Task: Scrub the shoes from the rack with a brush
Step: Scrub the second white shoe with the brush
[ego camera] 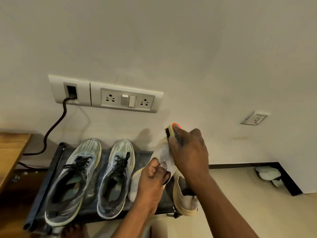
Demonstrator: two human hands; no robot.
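shoes: i see one cream shoe lifted off the rack, pinched at its upper by my left hand, fingers curled round the fabric. right hand sits just above it, wrapped round the brush, bristles touching the toe end. so i judge the step in hand is scrubbing this shoe's toe and upper. next move likely calls for steady counter-pressure from the left hand while the brush strokes back toward it, then turning the shoe to reach the sides. rack holds the grey pair left of my left hand, laces up, plus the other cream shoe below my right wrist at the rack's edge. the grey pair look untouched, can't tell for sure.
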